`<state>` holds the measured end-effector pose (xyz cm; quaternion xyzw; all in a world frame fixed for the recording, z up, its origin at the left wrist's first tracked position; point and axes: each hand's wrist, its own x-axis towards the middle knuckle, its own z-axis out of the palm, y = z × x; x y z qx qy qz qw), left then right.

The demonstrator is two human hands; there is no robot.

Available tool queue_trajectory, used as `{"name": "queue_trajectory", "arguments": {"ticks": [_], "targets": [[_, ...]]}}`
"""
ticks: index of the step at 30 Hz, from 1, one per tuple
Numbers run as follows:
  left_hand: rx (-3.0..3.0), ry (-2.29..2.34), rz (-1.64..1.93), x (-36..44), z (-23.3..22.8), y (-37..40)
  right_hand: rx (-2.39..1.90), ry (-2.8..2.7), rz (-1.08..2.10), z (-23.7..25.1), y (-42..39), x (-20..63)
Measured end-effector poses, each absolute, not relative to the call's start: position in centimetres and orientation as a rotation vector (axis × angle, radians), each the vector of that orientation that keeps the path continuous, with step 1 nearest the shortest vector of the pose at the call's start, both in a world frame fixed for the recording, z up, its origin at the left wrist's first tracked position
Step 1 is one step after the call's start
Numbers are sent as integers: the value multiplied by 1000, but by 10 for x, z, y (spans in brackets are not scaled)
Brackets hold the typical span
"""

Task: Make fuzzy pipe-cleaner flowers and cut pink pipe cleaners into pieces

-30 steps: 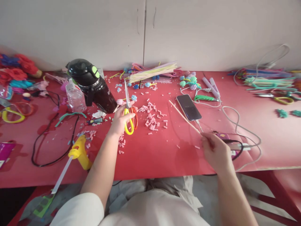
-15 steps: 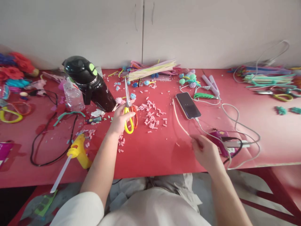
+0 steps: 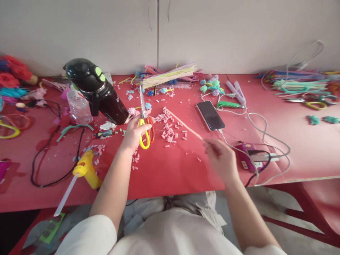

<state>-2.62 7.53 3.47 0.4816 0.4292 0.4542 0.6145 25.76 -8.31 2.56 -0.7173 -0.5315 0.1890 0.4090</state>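
My left hand (image 3: 134,131) is closed around a pair of scissors (image 3: 144,131) with one yellow and one red handle loop; their blades point away from me and look closed. Between the fingertips of my right hand (image 3: 221,157) is the near end of a thin pale pink pipe cleaner (image 3: 186,126). Its far end reaches over a scatter of short pink cut pieces (image 3: 170,132) on the red table (image 3: 170,177). My right hand is slightly blurred.
A black thermos (image 3: 106,102) stands beyond my left hand. A yellow glue gun (image 3: 89,170) lies left of my forearm. Right of centre are a phone (image 3: 211,115) on a white cable and a purple power block (image 3: 245,161). Pipe cleaner bundles (image 3: 170,76) lie along the wall.
My right hand has moved left, and the pipe cleaner's far end has swung left from beside the phone to the pink pieces. My left hand still holds the scissors in about the same place.
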Motion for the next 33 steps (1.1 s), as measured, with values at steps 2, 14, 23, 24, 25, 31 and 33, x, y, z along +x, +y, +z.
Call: {"name": "queue_trajectory", "arguments": {"ticks": [2,14,23,24,25,31,33], "targets": [[1107,971,1043,-26,35,75,-1819,-1292,387,28,-76,272],[1125,1015,999,-29,36,74,-1938,-1323,306,11,-49,297],[1153,1004,1002,-29,36,74,-1986,-1597,237,22,-59,320],[1149,1005,999,-29,35,75,-2037,-1621,305,23,-68,325],[1146,1005,999,-29,35,75,-2097,-1645,390,23,-77,330],[1126,988,1026,-29,36,73,-2119,-1765,689,21,-107,335],[1137,1015,1043,-29,38,73,-2107,-1779,744,23,-106,327]]}}
